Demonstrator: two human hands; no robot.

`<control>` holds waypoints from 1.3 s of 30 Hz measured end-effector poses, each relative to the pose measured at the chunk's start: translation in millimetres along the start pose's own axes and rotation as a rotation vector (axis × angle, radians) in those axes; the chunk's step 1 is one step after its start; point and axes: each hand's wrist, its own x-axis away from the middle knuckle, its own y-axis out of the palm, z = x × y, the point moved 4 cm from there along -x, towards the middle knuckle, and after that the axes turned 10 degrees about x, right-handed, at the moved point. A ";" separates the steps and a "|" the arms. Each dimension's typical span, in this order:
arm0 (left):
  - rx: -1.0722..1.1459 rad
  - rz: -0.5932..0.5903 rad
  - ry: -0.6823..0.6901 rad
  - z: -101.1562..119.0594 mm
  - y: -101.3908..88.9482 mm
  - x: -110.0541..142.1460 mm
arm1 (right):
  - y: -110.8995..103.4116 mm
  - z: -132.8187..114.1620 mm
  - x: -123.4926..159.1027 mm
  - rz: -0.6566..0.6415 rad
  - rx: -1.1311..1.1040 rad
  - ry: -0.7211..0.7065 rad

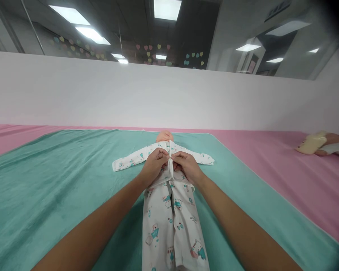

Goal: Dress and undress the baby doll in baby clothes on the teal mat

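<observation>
A baby doll (165, 136) lies on its back with its head at the far end. It wears a white printed top (135, 158) with sleeves spread to both sides, and matching trousers (158, 214) stretching toward me. At the middle of the chest, my left hand (156, 162) pinches one front edge of the top. Close beside it, my right hand (186, 164) pinches the other edge, and the two sets of fingertips nearly meet. The cloth edges are lifted between them. Any fastener there is too small to make out.
Beneath the doll spreads a teal blanket (73, 180) over a pink surface (271, 162). A low white wall (158, 98) with glass above stands behind. At the far right lies a cream-coloured object (311, 143) beside something skin-toned and white, perhaps another doll.
</observation>
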 end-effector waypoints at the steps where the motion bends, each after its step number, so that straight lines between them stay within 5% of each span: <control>1: -0.003 0.000 -0.002 0.4 0.3 0.3 | -0.5 0.0 -0.2 -0.016 -0.005 0.000; 13: -0.040 -0.015 0.027 -4.3 -3.6 -1.6 | 0.6 -4.0 0.5 -0.118 0.116 -0.044; 27: -0.358 0.021 0.104 -5.1 -7.3 2.9 | 11.6 -9.5 8.3 0.019 0.600 -0.227; 39: -0.562 0.077 0.166 -4.2 -5.3 6.8 | 6.3 -5.0 4.5 -0.090 0.355 -0.107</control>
